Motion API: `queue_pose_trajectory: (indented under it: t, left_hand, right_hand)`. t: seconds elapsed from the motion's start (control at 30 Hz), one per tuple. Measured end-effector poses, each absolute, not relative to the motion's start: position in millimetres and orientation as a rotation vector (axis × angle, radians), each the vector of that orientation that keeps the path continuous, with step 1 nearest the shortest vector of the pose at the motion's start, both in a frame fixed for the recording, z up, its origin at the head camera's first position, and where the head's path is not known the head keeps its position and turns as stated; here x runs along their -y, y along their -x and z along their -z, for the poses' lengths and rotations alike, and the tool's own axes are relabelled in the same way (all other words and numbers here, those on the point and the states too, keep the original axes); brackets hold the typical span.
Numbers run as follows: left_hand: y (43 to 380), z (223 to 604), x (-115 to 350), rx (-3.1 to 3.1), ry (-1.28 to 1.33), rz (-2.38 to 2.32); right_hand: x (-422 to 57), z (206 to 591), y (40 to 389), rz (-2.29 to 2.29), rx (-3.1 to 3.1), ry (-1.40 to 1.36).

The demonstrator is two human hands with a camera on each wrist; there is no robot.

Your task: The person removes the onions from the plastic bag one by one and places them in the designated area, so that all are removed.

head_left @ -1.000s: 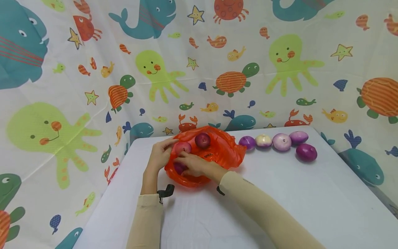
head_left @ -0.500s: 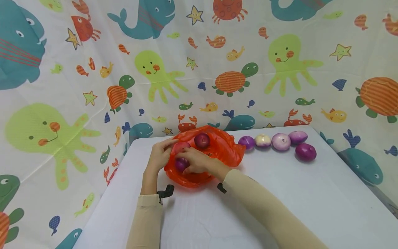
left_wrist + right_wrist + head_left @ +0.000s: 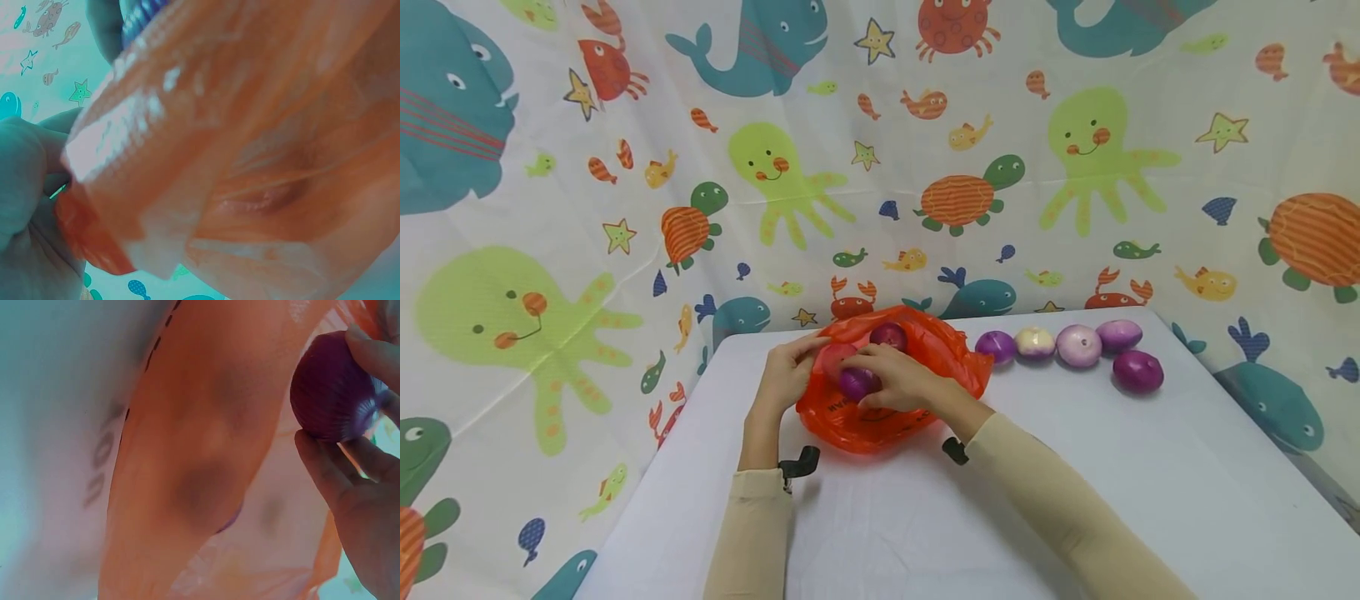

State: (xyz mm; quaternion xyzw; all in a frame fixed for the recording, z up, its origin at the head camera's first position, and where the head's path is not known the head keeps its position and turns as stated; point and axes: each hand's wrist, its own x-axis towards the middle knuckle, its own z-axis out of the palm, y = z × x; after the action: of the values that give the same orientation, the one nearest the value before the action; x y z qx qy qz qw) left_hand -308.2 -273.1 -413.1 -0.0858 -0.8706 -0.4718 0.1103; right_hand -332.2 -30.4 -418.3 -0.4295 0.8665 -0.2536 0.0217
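A thin red-orange plastic bag lies with its mouth open near the back of the table. My left hand pinches its left rim; the left wrist view shows crumpled film between thumb and fingers. Over the bag's mouth, my right hand grips a purple onion. The right wrist view has this onion between thumb and fingertips, beside the bag's film. Inside the bag sit a dark red onion and a pinkish one, partly covered by the right hand.
To the right of the bag, several onions stand in a row: a purple one, a cream one and paler ones. A deep purple onion lies in front. A sea-animal curtain hangs behind the white table.
My right hand has lifted the purple onion from low in the bag, moving up and to the right. My left hand stays at the bag's rim.
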Motion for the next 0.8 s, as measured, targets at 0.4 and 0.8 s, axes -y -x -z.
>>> queue_pose_trajectory:
  t: [0.4,0.8]
  left_hand:
    - [310.7,416.3,276.0,2.531,0.279,1.361]
    - [309.1,414.6,275.5,2.532,0.262,1.368]
  right_hand:
    - [-0.8,410.1,315.7,1.019,-2.801,1.372]
    - [-31.9,405.4,313.6,1.178,-2.867,1.349]
